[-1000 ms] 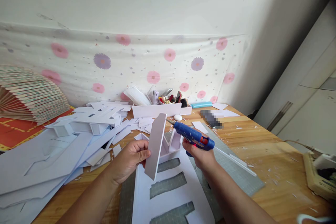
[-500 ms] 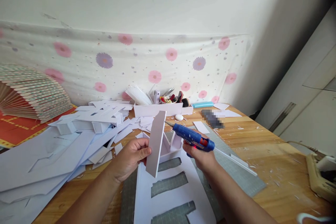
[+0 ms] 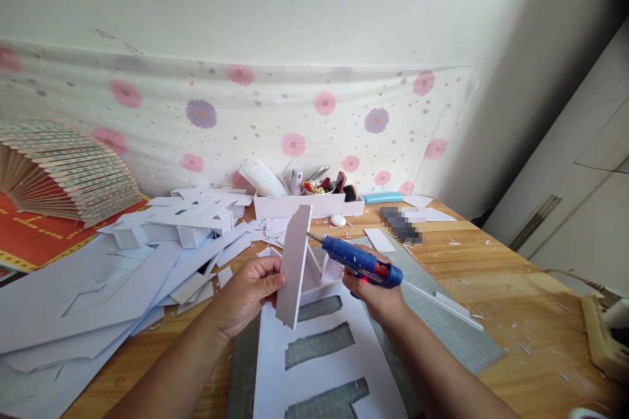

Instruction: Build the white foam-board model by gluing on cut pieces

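Observation:
Pinched between the thumb and fingers of my left hand [image 3: 253,291] is a white board strip [image 3: 295,262], held nearly upright. My right hand [image 3: 376,288] is wrapped round a blue glue gun [image 3: 361,260], whose tip points left at the strip's right edge; whether they touch is hard to tell. A clear glue stick [image 3: 442,304] sticks out of the gun's back. Below both hands lies a white panel with cut-out openings [image 3: 324,363], on a green cutting mat [image 3: 442,314]. Behind the strip stand white box-like walls [image 3: 322,281], partly hidden.
White board scraps [image 3: 147,288] are piled on the left, beside a folded paper fan [image 3: 73,170]. At the back stands a white tray of tools [image 3: 299,205]. A blurred dark object [image 3: 401,224] lies behind the mat, and a power strip [image 3: 604,334] is at the right.
The view has shifted slightly, moving the surroundings right in the picture. The glue gun's tip is slightly lower along the strip's edge. Both hands keep their holds.

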`<state>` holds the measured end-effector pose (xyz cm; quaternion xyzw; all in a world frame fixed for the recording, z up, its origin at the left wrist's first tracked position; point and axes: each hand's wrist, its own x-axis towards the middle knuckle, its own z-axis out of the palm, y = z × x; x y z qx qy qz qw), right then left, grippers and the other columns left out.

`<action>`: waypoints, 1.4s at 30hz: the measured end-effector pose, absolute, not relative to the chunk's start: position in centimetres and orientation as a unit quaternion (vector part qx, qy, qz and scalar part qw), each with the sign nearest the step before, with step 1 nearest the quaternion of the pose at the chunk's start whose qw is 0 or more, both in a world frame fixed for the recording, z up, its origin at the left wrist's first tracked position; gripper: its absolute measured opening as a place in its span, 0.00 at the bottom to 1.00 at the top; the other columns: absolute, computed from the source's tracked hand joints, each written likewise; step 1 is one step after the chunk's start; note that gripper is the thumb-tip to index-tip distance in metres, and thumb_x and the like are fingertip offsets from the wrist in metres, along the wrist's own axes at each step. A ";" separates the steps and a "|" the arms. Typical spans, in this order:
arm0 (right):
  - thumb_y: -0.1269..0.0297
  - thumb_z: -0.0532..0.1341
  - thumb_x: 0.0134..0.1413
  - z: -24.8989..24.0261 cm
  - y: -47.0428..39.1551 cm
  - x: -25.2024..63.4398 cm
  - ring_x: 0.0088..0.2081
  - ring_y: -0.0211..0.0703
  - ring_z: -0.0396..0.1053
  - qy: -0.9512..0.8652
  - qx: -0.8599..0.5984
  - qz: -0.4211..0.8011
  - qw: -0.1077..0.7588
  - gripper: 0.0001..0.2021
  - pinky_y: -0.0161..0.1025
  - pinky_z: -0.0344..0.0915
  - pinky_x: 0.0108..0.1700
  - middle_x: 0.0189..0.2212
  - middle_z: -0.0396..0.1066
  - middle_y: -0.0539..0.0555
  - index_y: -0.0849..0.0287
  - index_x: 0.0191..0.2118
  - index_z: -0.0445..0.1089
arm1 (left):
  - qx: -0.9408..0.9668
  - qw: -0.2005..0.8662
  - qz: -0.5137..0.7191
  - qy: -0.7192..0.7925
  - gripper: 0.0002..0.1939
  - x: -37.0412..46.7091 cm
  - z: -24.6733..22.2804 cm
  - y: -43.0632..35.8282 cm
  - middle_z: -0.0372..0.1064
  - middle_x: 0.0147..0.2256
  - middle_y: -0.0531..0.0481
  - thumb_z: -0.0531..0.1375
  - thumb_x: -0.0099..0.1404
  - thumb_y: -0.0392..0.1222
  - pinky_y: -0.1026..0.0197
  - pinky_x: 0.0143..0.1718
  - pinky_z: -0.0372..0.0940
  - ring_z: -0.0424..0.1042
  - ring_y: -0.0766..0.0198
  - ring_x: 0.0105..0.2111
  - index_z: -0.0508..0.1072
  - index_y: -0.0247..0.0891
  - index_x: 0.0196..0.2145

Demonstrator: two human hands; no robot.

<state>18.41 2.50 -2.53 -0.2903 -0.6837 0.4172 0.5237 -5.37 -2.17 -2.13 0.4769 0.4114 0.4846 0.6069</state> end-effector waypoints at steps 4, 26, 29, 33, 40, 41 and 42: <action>0.67 0.61 0.41 -2.8 2.6 18.3 0.23 0.36 0.58 -0.686 -0.289 0.426 0.514 0.07 0.34 0.56 0.22 0.22 0.61 0.47 0.55 0.23 0.61 | 0.465 0.610 0.485 0.419 0.25 -5.4 -2.1 -2.2 0.71 0.24 0.49 0.74 0.45 0.58 0.68 0.23 0.59 0.67 0.68 0.22 0.78 0.33 0.30; 0.61 0.62 0.41 -1.5 1.8 18.2 0.23 0.38 0.58 -0.728 -0.313 0.379 0.477 0.10 0.37 0.55 0.26 0.20 0.61 0.47 0.55 0.21 0.59 | 0.439 0.617 0.513 0.404 0.23 -5.6 -1.9 -2.3 0.72 0.25 0.48 0.74 0.47 0.54 0.67 0.23 0.62 0.69 0.66 0.23 0.78 0.33 0.32; 0.61 0.62 0.41 -1.4 1.7 18.3 0.23 0.38 0.58 -0.732 -0.313 0.378 0.473 0.10 0.37 0.55 0.26 0.20 0.60 0.47 0.54 0.21 0.60 | 0.435 0.619 0.519 0.399 0.23 -5.5 -1.8 -2.4 0.72 0.26 0.48 0.74 0.47 0.54 0.67 0.24 0.62 0.69 0.66 0.24 0.78 0.33 0.32; 0.62 0.62 0.42 -1.4 1.7 18.3 0.23 0.38 0.58 -0.735 -0.303 0.375 0.477 0.09 0.37 0.56 0.26 0.20 0.60 0.47 0.54 0.21 0.59 | 0.437 0.619 0.517 0.399 0.23 -5.6 -1.8 -2.3 0.72 0.26 0.48 0.74 0.47 0.54 0.66 0.24 0.61 0.68 0.66 0.24 0.78 0.33 0.32; 0.63 0.62 0.42 -1.5 1.5 18.3 0.24 0.38 0.59 -0.740 -0.307 0.380 0.463 0.09 0.37 0.57 0.26 0.21 0.59 0.47 0.55 0.20 0.60 | 0.417 0.619 0.534 0.397 0.21 -5.7 -1.8 -2.4 0.71 0.25 0.49 0.75 0.46 0.52 0.66 0.25 0.59 0.66 0.67 0.24 0.77 0.33 0.30; 0.63 0.61 0.42 -1.5 1.6 18.3 0.24 0.38 0.59 -0.742 -0.307 0.380 0.459 0.09 0.37 0.57 0.27 0.21 0.59 0.47 0.55 0.20 0.60 | 0.414 0.619 0.536 0.397 0.21 -5.7 -1.8 -2.4 0.71 0.25 0.49 0.75 0.46 0.52 0.66 0.25 0.59 0.66 0.67 0.24 0.77 0.33 0.30; 0.63 0.61 0.41 -1.6 1.6 18.3 0.24 0.39 0.59 -0.743 -0.306 0.380 0.458 0.08 0.37 0.57 0.27 0.21 0.59 0.47 0.55 0.20 0.60 | 0.413 0.618 0.538 0.398 0.21 -5.7 -1.8 -2.3 0.70 0.25 0.49 0.75 0.45 0.52 0.66 0.25 0.58 0.66 0.67 0.24 0.77 0.33 0.29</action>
